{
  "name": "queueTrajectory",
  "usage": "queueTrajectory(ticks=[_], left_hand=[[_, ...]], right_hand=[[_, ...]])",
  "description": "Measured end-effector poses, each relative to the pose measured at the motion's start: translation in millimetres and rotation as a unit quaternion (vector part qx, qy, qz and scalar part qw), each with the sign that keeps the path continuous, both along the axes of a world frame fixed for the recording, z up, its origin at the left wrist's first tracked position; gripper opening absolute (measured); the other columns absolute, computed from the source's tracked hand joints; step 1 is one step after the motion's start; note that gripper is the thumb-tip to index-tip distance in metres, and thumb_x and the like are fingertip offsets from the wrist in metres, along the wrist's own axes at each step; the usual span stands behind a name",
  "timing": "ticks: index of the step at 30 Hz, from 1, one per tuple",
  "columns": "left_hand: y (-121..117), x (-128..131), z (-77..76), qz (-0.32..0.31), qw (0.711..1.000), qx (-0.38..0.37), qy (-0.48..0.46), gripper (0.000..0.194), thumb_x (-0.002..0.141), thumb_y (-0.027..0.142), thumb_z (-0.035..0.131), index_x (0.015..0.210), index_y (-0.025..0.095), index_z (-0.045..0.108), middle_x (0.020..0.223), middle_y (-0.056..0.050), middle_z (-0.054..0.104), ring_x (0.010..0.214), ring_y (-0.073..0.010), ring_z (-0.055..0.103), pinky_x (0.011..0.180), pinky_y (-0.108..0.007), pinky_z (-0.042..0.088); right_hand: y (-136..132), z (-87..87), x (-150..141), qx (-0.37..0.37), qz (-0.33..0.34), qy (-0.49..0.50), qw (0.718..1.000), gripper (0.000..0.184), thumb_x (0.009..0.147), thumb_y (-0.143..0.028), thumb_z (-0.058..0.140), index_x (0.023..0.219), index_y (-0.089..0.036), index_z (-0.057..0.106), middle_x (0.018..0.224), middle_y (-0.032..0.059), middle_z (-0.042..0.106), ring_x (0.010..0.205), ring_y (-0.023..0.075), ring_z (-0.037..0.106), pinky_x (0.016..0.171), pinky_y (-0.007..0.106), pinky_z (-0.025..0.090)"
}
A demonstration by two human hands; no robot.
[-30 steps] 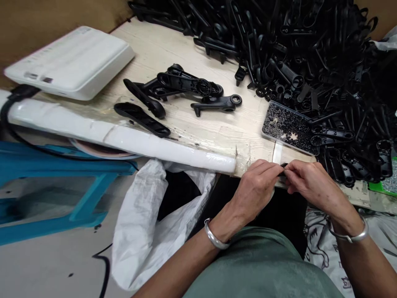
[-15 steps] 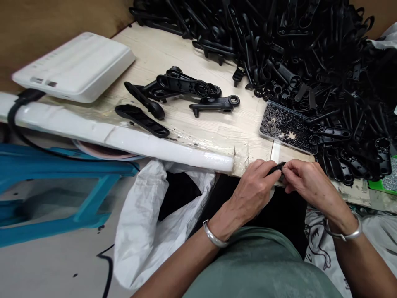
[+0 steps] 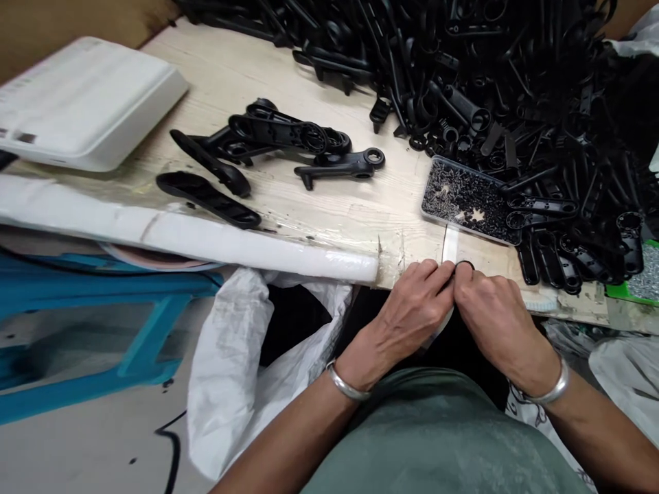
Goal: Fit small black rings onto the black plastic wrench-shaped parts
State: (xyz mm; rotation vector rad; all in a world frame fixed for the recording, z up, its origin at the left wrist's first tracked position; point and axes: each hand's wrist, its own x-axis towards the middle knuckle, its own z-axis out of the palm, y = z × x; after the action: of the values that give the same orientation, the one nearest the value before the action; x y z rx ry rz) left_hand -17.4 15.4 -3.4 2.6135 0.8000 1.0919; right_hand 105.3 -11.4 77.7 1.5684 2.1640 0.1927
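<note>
At the table's front edge, my left hand (image 3: 416,302) and my right hand (image 3: 494,319) meet with fingers closed. Both grip one black plastic part (image 3: 465,263); only its curved rim shows above the fingers, and the rest is hidden. Just beyond the hands lies a clear shallow box (image 3: 431,214) holding many tiny black pieces. To its right, several black plastic handle-like arms with ring ends (image 3: 546,204) overlap the box. A white strip (image 3: 450,245) runs along the table from the box toward my fingers.
A large heap of black plastic parts (image 3: 463,62) covers the back right. Several loose arms (image 3: 278,134) lie left of centre, near a white device (image 3: 97,103). White padding (image 3: 206,240) lines the front edge. Below are a white sack (image 3: 231,384) and a blue stool (image 3: 149,336).
The right hand has turned over, knuckles up, and closed in against the left. The black part between them is now mostly covered. The view has shifted slightly to the right.
</note>
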Motion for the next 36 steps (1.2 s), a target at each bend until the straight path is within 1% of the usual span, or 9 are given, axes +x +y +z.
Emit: queueTrajectory(ticks=[2, 6, 9, 17, 21, 26, 29, 32, 36], left_hand=[[1.4, -0.7, 0.5, -0.001, 1.000, 0.010, 0.013, 0.033, 0.093, 0.003, 0.031, 0.093, 0.009, 0.063, 0.097, -0.013, 0.064, 0.082, -0.0205, 0.052, 0.071, -0.033, 0.051], [1.6, -1.4, 0.2, 0.009, 1.000, 0.016, 0.009, 0.031, 0.093, 0.002, 0.034, 0.101, 0.007, 0.063, 0.102, -0.013, 0.065, 0.084, -0.0201, 0.053, 0.073, -0.032, 0.051], [0.8, -0.8, -0.8, 0.012, 1.000, 0.016, -0.003, 0.029, 0.092, 0.001, 0.036, 0.101, 0.007, 0.063, 0.102, -0.013, 0.065, 0.085, -0.0201, 0.054, 0.074, -0.033, 0.052], [-1.0, 2.9, -11.3, 0.022, 0.994, -0.036, -0.102, 0.019, 0.091, 0.003, 0.045, 0.092, 0.012, 0.062, 0.103, -0.010, 0.067, 0.086, -0.0175, 0.056, 0.078, -0.032, 0.055], [-1.2, 4.0, -12.1, 0.031, 0.989, -0.057, -0.130, 0.017, 0.089, 0.002, 0.048, 0.086, 0.013, 0.060, 0.098, -0.009, 0.068, 0.086, -0.0170, 0.059, 0.078, -0.032, 0.057], [-2.2, 6.8, -11.6, 0.041, 0.983, -0.072, -0.164, 0.020, 0.088, -0.002, 0.044, 0.083, 0.015, 0.055, 0.095, -0.010, 0.069, 0.087, -0.0164, 0.062, 0.078, -0.032, 0.057], [-3.6, 9.0, -13.1, 0.042, 0.979, -0.066, -0.188, 0.023, 0.087, -0.004, 0.043, 0.084, 0.015, 0.055, 0.095, -0.010, 0.069, 0.089, -0.0158, 0.064, 0.079, -0.032, 0.056], [-4.0, 10.0, -13.2, 0.049, 0.977, -0.066, -0.197, 0.024, 0.087, -0.005, 0.042, 0.085, 0.015, 0.056, 0.093, -0.009, 0.069, 0.087, -0.0152, 0.063, 0.078, -0.031, 0.055], [-2.6, 7.7, -9.7, 0.036, 0.982, -0.081, -0.169, 0.018, 0.090, 0.001, 0.047, 0.093, 0.014, 0.059, 0.092, -0.006, 0.069, 0.083, -0.0150, 0.061, 0.076, -0.030, 0.054]], right_hand=[[1.1, -2.8, 7.2, -0.011, 0.004, 0.028, 1.000, 0.021, 0.083, 0.005, 0.044, 0.086, -0.015, 0.049, 0.066, 0.0049, 0.058, 0.055, 0.0206, 0.060, 0.047, 0.029, 0.030], [5.6, -7.6, 33.4, -0.030, 0.014, 0.134, 0.990, 0.014, 0.093, -0.005, 0.044, 0.087, -0.017, 0.046, 0.064, 0.0013, 0.056, 0.057, 0.0189, 0.059, 0.051, 0.029, 0.030], [7.2, -8.6, 42.9, -0.035, 0.016, 0.181, 0.983, 0.016, 0.096, -0.009, 0.042, 0.083, -0.019, 0.044, 0.064, 0.0000, 0.055, 0.057, 0.0175, 0.057, 0.053, 0.029, 0.029], [4.7, -7.7, 32.0, -0.029, 0.007, 0.117, 0.993, 0.015, 0.091, -0.003, 0.042, 0.088, -0.016, 0.047, 0.063, 0.0008, 0.056, 0.054, 0.0189, 0.057, 0.051, 0.030, 0.025], [4.8, -4.3, 24.8, -0.029, -0.002, 0.077, 0.997, 0.016, 0.091, -0.002, 0.042, 0.088, -0.016, 0.048, 0.061, 0.0018, 0.057, 0.053, 0.0198, 0.059, 0.049, 0.030, 0.027], [0.1, 0.6, 0.4, -0.014, -0.022, 0.009, 1.000, 0.022, 0.083, 0.006, 0.043, 0.088, -0.014, 0.051, 0.065, 0.0056, 0.060, 0.056, 0.0201, 0.062, 0.048, 0.027, 0.032], [-2.5, 0.9, -12.7, 0.003, -0.042, -0.011, 0.999, 0.023, 0.082, 0.007, 0.041, 0.086, -0.012, 0.053, 0.069, 0.0078, 0.060, 0.057, 0.0210, 0.062, 0.046, 0.027, 0.032], [-1.2, 0.0, -11.1, 0.000, -0.026, 0.004, 1.000, 0.025, 0.083, 0.009, 0.039, 0.087, -0.011, 0.054, 0.071, 0.0092, 0.060, 0.058, 0.0220, 0.062, 0.046, 0.027, 0.031], [6.1, -2.9, 14.4, -0.018, -0.002, 0.083, 0.996, 0.017, 0.088, 0.002, 0.043, 0.092, -0.010, 0.055, 0.065, 0.0055, 0.059, 0.056, 0.0201, 0.059, 0.049, 0.029, 0.028]])
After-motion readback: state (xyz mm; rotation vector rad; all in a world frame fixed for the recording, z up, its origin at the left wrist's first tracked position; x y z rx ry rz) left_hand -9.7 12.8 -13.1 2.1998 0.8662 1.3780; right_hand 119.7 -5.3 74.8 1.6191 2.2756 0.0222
